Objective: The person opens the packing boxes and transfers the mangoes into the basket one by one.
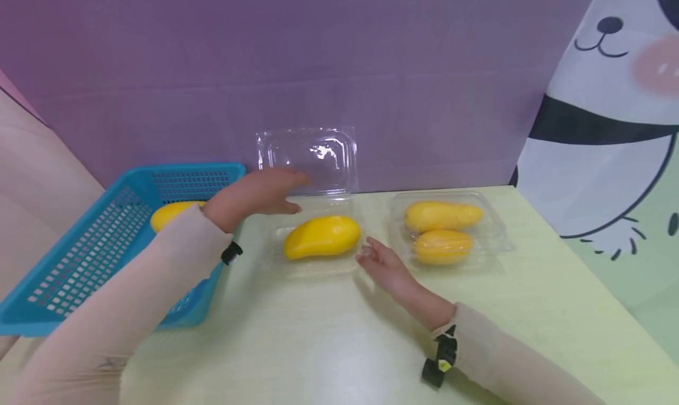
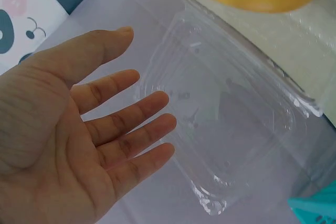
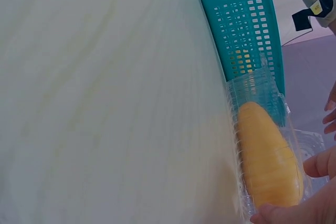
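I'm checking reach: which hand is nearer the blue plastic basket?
Left: the left hand is just right of the basket; the right hand is farther right, beside the yellow mango.

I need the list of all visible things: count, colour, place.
Table: one, pale green, foreground
Basket: one, blue, left
Open box: one, clear, mid-table
Right box: one, clear, right
Fruits: four, yellow; basket one, open box one, right box two
Cloth: one, purple, behind table
Backdrop: one, whitish, far left
Panda picture: one, mostly white, right
Sleeves: two, beige, foreground
Wrist straps: two, black, at sleeve ends
Left hand: one, above open box
Right hand: one, beside open box
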{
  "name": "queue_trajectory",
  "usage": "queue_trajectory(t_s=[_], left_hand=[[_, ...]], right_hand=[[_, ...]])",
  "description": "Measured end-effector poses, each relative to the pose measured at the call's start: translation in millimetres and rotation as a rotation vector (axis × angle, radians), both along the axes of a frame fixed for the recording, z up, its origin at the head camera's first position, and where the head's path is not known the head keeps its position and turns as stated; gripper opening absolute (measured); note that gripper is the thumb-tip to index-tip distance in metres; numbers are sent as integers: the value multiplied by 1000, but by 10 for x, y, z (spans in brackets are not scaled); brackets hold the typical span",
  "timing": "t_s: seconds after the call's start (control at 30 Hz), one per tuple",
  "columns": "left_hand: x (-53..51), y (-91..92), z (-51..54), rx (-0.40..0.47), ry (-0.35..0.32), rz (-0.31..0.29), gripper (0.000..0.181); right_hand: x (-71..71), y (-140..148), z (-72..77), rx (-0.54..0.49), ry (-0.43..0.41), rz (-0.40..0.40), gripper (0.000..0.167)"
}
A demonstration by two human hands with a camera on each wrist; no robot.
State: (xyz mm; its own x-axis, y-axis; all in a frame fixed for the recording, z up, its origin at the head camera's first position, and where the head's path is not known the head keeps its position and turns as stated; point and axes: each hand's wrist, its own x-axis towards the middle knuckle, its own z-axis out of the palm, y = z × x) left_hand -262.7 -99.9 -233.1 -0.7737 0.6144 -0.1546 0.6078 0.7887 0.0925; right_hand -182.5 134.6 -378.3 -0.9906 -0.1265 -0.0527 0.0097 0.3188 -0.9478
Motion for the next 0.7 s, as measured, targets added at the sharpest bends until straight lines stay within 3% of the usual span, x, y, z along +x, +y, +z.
queue_trajectory(t_s=[0.2, 0.43, 0.7], left_hand=[[22, 123, -36, 5, -37, -25, 57], [-21, 247, -131, 35, -52, -41, 56], [-28, 383, -234, -5, -57, -65, 57]], right_hand=[[-11, 5, -2, 1, 2, 0, 62], [-9, 13, 14, -3, 17, 16, 62], [-2, 19, 27, -2, 20, 24, 61]])
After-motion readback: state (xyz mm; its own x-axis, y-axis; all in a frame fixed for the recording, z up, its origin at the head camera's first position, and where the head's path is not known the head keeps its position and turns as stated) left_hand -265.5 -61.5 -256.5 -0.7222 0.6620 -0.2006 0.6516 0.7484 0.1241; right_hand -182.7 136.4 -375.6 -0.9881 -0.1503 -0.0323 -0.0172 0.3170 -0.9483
